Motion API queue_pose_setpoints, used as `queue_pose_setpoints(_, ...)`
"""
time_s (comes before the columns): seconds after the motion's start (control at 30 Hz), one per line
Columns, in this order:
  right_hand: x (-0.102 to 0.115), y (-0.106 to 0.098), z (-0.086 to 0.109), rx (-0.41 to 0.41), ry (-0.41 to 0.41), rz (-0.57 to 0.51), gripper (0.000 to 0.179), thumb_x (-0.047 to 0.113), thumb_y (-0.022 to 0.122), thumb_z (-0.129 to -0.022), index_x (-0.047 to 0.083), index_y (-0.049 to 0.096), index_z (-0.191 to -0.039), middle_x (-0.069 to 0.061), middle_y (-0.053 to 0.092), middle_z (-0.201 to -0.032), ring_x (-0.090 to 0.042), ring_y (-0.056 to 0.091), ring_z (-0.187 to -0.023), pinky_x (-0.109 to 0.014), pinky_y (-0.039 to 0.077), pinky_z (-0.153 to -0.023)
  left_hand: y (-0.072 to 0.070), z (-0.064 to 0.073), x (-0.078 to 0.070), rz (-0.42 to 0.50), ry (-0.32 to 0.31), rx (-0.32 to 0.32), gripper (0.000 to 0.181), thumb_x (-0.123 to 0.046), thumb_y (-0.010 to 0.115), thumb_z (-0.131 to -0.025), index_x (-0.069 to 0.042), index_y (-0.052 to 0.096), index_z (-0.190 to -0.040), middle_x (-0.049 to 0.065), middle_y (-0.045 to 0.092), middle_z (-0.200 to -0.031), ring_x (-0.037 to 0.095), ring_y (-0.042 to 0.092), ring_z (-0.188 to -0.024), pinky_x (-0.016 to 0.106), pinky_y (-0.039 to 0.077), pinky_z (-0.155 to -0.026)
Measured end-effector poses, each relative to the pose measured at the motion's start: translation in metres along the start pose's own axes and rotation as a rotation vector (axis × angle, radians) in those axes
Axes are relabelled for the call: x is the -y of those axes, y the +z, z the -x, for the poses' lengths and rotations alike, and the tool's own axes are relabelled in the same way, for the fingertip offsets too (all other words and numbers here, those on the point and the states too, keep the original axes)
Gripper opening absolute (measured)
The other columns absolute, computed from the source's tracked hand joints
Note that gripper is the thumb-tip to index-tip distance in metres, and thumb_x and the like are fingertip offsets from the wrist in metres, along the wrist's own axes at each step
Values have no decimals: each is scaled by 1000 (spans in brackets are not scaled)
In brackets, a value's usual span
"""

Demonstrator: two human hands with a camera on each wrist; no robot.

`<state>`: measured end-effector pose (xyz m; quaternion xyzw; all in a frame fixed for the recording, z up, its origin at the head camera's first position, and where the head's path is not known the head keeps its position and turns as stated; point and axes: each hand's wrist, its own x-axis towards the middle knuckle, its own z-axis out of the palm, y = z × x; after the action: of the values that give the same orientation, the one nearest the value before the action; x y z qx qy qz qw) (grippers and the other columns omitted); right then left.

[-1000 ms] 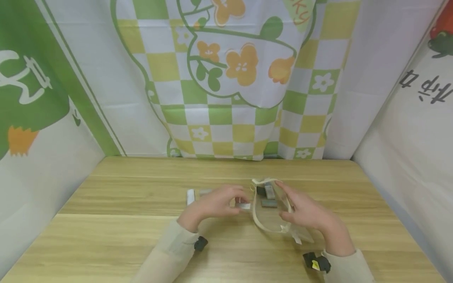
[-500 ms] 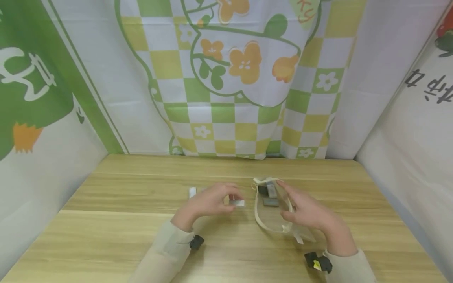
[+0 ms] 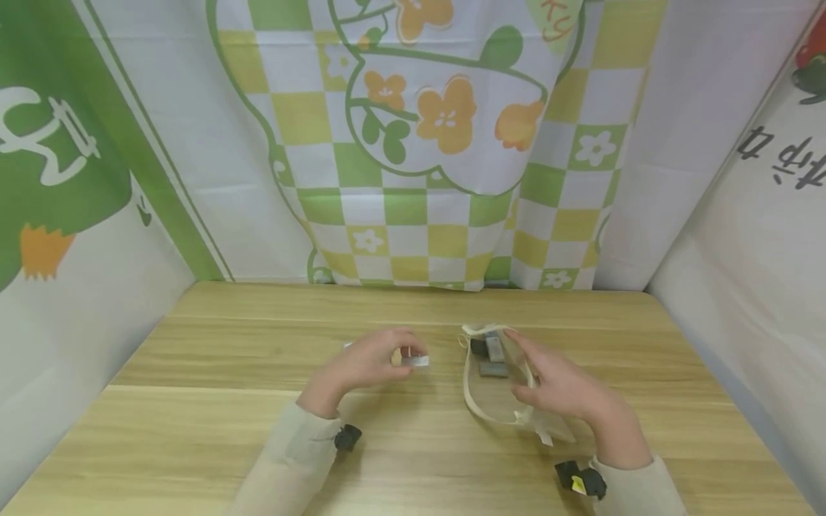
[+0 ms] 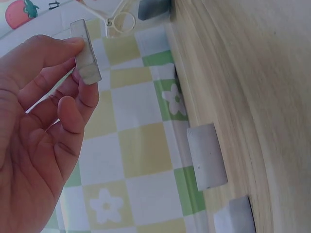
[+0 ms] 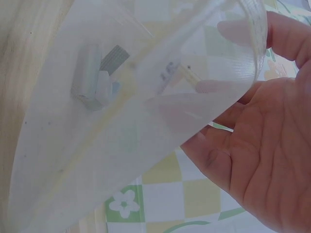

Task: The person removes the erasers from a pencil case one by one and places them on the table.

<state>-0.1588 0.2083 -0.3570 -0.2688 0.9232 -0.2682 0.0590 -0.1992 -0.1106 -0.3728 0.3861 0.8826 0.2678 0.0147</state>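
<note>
My left hand (image 3: 369, 364) pinches a small pale grey rectangular block (image 3: 417, 360) between thumb and fingers, left of the pouch. In the left wrist view the block (image 4: 86, 56) stands out beyond the fingertips, above the tabletop. A translucent pouch with a cream zip edge (image 3: 468, 395) lies on the table, its mouth spread wide. My right hand (image 3: 560, 380) holds the pouch's right side, thumb and forefinger set apart along the rim. Several small blocks (image 3: 493, 369) lie inside, grey and dark; the right wrist view shows blocks (image 5: 88, 75) through the plastic.
Two more grey-white blocks lie on the wooden table (image 3: 226, 430): one block (image 4: 208, 156) and a second block (image 4: 236, 216) near it. In the head view my left hand mostly covers them. A checked cloth (image 3: 406, 215) hangs behind the table's far edge.
My left hand has drawn back leftward from the pouch's mouth, still pinching the block, and now covers more of the blocks on the table. The right hand and pouch stay nearly as they were.
</note>
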Motion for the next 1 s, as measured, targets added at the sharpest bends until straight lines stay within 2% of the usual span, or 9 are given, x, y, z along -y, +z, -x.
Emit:
queue_pose_setpoints(0.27, 1, -1, 1, -3, -2, 4, 83, 14, 68, -88, -3, 21, -155, -30, 30, -157, -50, 36, -140, -62, 32, -114, -2, 3, 4, -6, -9, -7, 26, 0, 66, -83, -4, 72, -108, 3, 68, -102, 13, 61, -89, 35, 56, -80)
queue_pose_setpoints(0.63, 1, -1, 1, -4, -9, 7, 83, 13, 69, -88, -3, 22, -155, -30, 31, -156, -49, 39, -138, -61, 33, -113, -7, 6, 9, 0, -36, -12, 25, -2, 67, -84, -5, 72, -108, 2, 69, -101, 13, 60, -88, 40, 57, -80)
queue_pose_setpoints(0.83, 1, -1, 1, 2, -2, -14, 82, 13, 68, -89, -3, 22, -155, -29, 30, -157, -49, 35, -141, -61, 32, -114, -8, 10, 14, 17, -74, -13, 25, -4, 68, -85, -9, 71, -109, -1, 68, -100, 12, 58, -88, 39, 55, -81)
queue_pose_setpoints(1.0, 0, -1, 1, 2, 0, -9, 82, 12, 68, -89, -3, 22, -155, -30, 31, -156, -49, 36, -140, -62, 33, -113, -10, 16, 17, 17, -75, -27, 26, -2, 67, -83, -7, 71, -108, 1, 68, -97, 14, 58, -87, 40, 55, -80)
